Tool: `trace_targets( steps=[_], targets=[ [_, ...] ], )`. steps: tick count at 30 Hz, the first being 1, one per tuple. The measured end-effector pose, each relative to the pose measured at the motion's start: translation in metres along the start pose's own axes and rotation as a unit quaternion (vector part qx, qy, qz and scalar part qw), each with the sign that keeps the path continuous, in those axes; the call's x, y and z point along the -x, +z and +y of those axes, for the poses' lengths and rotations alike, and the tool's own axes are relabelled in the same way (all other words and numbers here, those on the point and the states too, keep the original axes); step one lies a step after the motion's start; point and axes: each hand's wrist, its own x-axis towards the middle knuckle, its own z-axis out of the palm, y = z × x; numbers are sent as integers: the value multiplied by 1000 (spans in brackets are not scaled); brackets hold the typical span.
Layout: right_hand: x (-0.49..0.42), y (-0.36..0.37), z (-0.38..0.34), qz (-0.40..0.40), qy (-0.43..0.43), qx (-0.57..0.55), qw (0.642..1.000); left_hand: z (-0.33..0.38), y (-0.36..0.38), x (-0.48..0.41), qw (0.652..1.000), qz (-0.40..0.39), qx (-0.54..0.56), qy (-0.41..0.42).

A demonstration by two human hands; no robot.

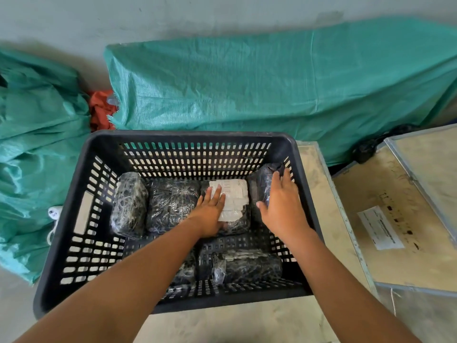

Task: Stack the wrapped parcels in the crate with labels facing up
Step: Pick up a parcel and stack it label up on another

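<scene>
A black slatted crate point(74, 219) sits on a pale wooden box top point(319, 194). Wrapped parcels point(170, 204) lie on the crate's floor.

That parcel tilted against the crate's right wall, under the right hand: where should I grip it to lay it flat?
Grip the tilted parcel across its narrow width, from above. It leans on edge against the crate wall, so its upper long edge is exposed; the right hand already rests there. Thumb on the inner face, fingers down the wall side, probably, then tip it inward.

Print on the parcel label point(233, 198) and the wooden crate's sticker point(379, 227) is too blurred to read
</scene>
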Motion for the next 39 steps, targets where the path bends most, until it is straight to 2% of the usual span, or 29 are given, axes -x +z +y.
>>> trace_targets(
  steps=[3, 6, 9, 14, 19, 23, 28, 30, 31, 34, 37, 39],
  targets=[
    [-1, 11, 0, -9, -8, 29, 1000, -1, 3, -2, 1000, 1, -5, -7],
    [-3, 15, 5, 10, -21, 0, 1000, -3, 6, -2, 1000, 4, -12, -8],
    [-4, 22, 5, -15, -26, -14, 999, -3, 9, 0, 1000, 6, -11, -7],
    [-9, 26, 3, -66, -38, -138, 988, 0, 7, 7, 1000, 11, 12, -2],
    [-15, 23, 7, -11, -46, -198, 979, 2, -14, 20, 993, 38, 109, 24],
    [-16, 16, 11, -11, -25, -255, 967, 13, -32, 36, 984, 80, 143, 67],
    [-14, -14, 17, 47, -23, -268, 962, 36, -49, 60, 965, 151, 184, 113],
    [-12, -34, 22, 58, -4, -343, 937, 50, -55, 70, 951, 183, 212, 129],
    [-11, -45, 23, 51, 9, -403, 914, 57, -58, 73, 945, 197, 223, 140],
    [-1, -77, 21, 0, 38, -576, 817, 83, -67, 85, 920, 271, 236, 159],
    [8, -101, 17, -15, 10, -625, 781, 97, -80, 98, 880, 392, 206, 170],
    [12, -116, 18, -37, -15, -643, 765, 102, -90, 110, 861, 430, 191, 195]
  ],
)
